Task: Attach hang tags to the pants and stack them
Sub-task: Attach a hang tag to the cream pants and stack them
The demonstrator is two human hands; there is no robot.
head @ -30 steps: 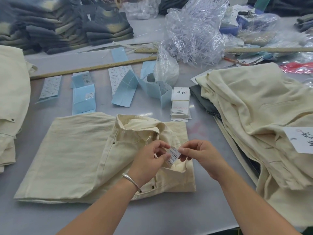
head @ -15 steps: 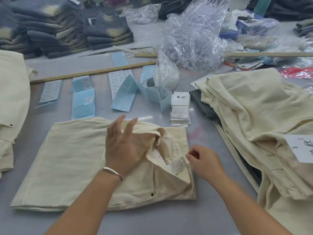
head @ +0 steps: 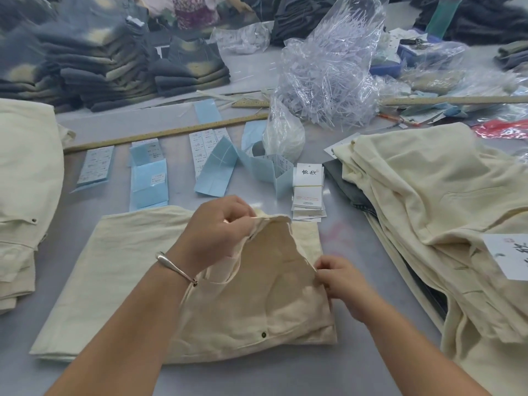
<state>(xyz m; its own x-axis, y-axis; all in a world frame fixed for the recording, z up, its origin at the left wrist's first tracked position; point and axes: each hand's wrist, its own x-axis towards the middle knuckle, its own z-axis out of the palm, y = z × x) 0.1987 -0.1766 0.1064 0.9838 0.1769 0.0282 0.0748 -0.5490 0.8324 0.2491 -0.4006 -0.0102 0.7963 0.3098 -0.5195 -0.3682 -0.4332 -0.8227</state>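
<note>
Cream woven pants point(head: 120, 281) lie folded at the table's point(head: 285, 375) six o'clock, the waistband pinched and lifted by the curled fingers of the left hand point(head: 217, 227), while the flap's right edge is pinched by the right hand point(head: 340, 278) at four o'clock. A clear crinkled bag point(head: 328, 70) at one o'clock is filled with thin plastic fasteners. White card tags point(head: 308, 190) are stacked just beyond the pants, beside pale blue paper sheets point(head: 148, 184).
</note>
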